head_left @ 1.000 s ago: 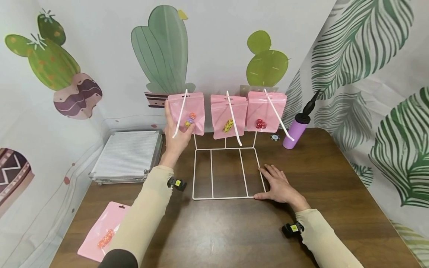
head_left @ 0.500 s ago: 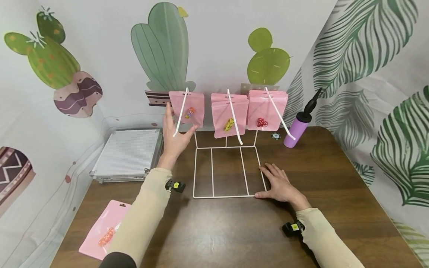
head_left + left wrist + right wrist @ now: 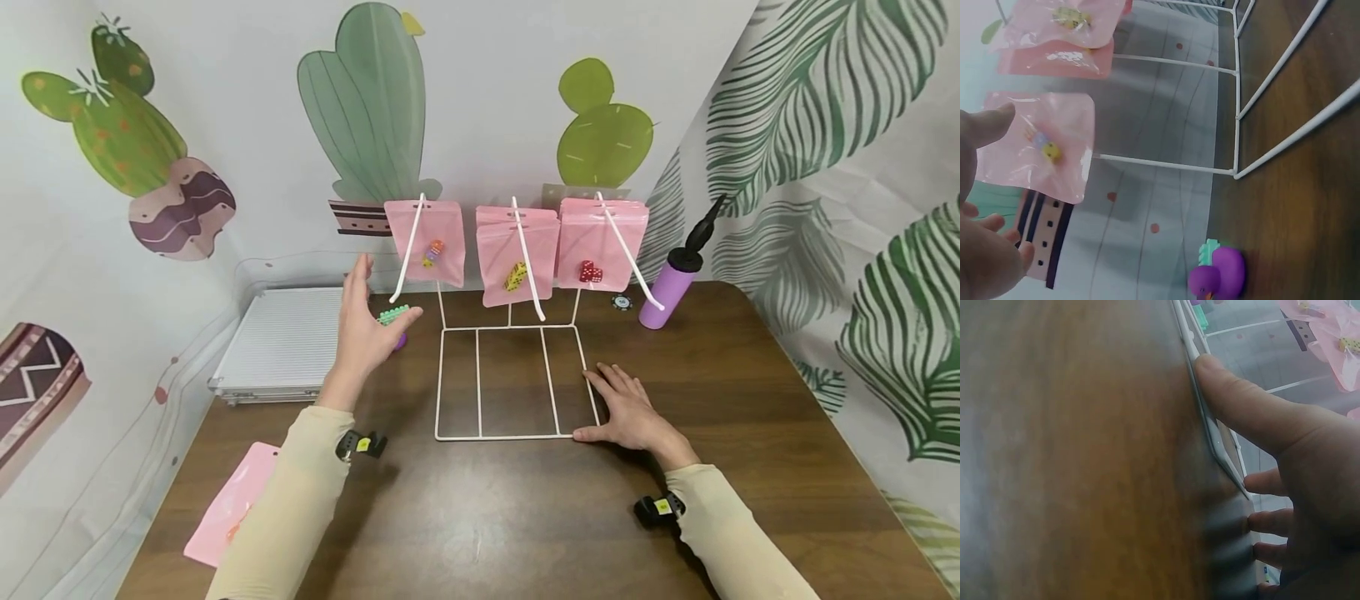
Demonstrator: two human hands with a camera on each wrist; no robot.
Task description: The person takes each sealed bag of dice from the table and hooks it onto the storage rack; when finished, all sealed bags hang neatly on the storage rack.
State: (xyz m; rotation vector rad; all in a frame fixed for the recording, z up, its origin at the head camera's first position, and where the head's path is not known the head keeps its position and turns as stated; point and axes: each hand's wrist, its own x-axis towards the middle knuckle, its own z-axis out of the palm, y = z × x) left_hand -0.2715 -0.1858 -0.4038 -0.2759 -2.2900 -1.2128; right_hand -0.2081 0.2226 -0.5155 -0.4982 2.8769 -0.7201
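Note:
A white wire rack (image 3: 477,383) stands on the table with pink bags on its three hooks. The left bag (image 3: 450,229) shows several small coloured dice. Yellow dice show in the middle bag (image 3: 497,258) and red dice in the right bag (image 3: 581,233). My left hand (image 3: 366,333) is in the air left of the left hook, fingers spread, holding nothing. In the left wrist view its thumb appears in front of part of the left bag (image 3: 1072,150). My right hand (image 3: 628,412) rests at the rack base's front right corner, thumb on the wire, fingers extended.
Another pink bag (image 3: 232,492) lies at the table's left, partly under my left sleeve. Behind it is a silver case (image 3: 281,337). A purple duck (image 3: 1229,272) and a green piece (image 3: 393,315) stand near my left hand. A purple pump (image 3: 667,292) and a chip (image 3: 622,302) are back right.
My left hand has let go of the left bag and drawn back to the left and down. The bag hangs on the hook. The duck and green piece have come into view. My right hand stays put.

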